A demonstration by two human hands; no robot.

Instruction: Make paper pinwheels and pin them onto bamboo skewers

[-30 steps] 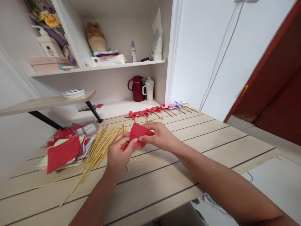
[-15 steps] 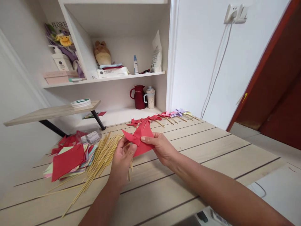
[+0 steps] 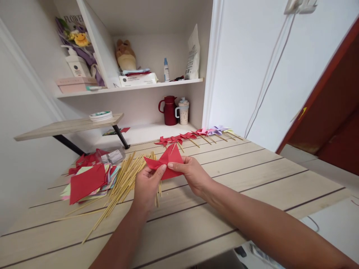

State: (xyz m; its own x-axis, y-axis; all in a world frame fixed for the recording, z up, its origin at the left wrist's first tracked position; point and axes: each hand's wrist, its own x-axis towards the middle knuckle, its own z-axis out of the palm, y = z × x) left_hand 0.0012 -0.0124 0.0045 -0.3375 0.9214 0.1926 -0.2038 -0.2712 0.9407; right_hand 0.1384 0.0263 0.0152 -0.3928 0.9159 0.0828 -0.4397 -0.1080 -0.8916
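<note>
Both hands hold one piece of folded red paper (image 3: 168, 161) a little above the wooden table (image 3: 252, 179). My left hand (image 3: 147, 185) pinches its lower left part with thumb and fingers. My right hand (image 3: 190, 173) grips its right side, thumb on top. A pile of thin bamboo sticks (image 3: 123, 179) lies just left of the hands. A stack of coloured paper squares (image 3: 89, 181), red on top, sits further left.
A row of finished paper pinwheels on sticks (image 3: 196, 135) lies along the table's far edge. Behind are a red jug (image 3: 169, 110) and a cup (image 3: 183, 111) under a shelf. A small raised wooden shelf (image 3: 70, 126) carries a tape roll at left.
The red paper was turned and lifted from a flat fold to show pointed flaps. Both hands stayed on it, and the view shifted slightly.
</note>
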